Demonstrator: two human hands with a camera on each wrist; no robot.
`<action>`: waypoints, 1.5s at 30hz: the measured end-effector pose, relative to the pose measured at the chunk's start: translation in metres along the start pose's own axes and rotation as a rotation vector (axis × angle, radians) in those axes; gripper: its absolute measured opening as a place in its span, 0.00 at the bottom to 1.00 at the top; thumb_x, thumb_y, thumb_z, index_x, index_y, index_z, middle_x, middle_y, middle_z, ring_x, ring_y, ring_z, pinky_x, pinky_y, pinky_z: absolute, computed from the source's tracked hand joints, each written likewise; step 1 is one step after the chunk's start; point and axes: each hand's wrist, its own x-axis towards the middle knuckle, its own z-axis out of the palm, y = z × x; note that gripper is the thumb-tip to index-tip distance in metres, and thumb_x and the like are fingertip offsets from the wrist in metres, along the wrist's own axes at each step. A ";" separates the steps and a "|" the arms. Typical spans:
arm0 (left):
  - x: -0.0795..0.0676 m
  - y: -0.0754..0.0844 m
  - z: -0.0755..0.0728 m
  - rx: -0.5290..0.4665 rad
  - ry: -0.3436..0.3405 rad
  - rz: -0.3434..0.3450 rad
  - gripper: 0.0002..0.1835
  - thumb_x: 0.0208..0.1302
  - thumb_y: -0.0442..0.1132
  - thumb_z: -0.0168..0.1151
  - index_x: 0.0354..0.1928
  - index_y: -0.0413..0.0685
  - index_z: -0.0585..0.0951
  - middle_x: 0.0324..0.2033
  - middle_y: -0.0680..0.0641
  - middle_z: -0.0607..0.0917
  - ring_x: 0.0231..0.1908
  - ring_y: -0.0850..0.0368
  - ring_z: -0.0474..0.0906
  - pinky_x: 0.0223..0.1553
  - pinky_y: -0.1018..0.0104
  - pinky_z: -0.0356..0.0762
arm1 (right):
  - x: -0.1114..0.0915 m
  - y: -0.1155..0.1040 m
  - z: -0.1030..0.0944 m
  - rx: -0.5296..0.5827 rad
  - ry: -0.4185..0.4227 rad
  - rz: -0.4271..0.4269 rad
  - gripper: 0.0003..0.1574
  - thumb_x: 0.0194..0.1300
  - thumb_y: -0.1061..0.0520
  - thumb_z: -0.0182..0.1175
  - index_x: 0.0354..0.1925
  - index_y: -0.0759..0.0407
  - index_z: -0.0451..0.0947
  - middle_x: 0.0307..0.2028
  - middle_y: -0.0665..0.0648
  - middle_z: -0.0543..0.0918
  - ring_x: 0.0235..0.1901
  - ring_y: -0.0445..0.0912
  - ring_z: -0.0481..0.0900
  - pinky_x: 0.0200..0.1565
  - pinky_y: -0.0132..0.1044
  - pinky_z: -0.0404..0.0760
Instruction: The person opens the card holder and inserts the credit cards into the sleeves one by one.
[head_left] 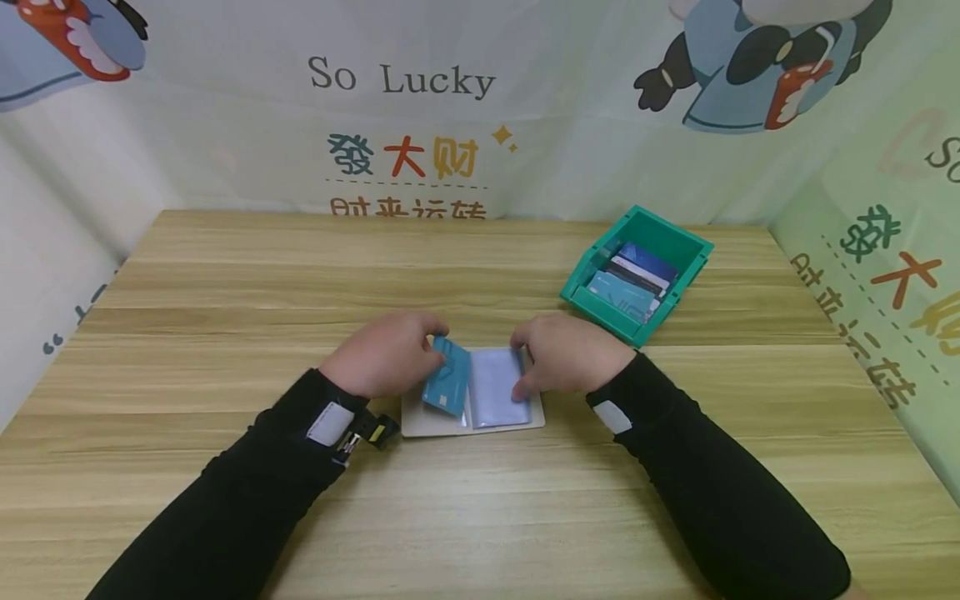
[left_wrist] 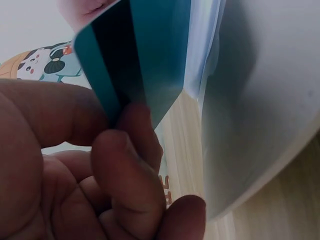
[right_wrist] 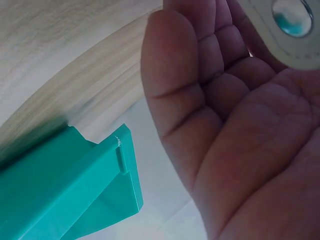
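From where I stand, the light wood-grain tabletop [head_left: 480,517] runs back to a pale cloth backdrop [head_left: 555,150] printed with "So Lucky", Chinese lettering and cartoon figures, and more printed cloth hangs at both sides. Toward the back right, a green plastic bin [head_left: 603,317] sits at an angle just beyond the right hand [head_left: 566,354]. Several cards overlap inside it: a light-blue one [head_left: 622,295] nearest its low front, a dark-blue one [head_left: 651,260] farther in, and dark and white ones between.

In the middle lies a cream card holder [head_left: 420,423], spread open like a booklet, with a clear plastic sleeve [head_left: 495,400] on its right side. A metal snap [right_wrist: 292,17] shows on its cover. The left hand [head_left: 390,354] pinches a teal bank card [head_left: 447,379] between its fingers, tilted above the holder's left half; its back carries a black stripe [left_wrist: 115,50]. The right hand's thumb and forefinger, set apart, hold the holder's right side.
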 end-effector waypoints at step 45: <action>0.005 0.006 0.020 -0.002 -0.044 -0.036 0.19 0.65 0.44 0.59 0.55 0.45 0.76 0.38 0.48 0.80 0.34 0.55 0.73 0.38 0.59 0.75 | 0.004 0.003 0.006 -0.037 0.011 0.017 0.38 0.48 0.40 0.71 0.54 0.53 0.74 0.39 0.49 0.79 0.35 0.44 0.72 0.41 0.37 0.77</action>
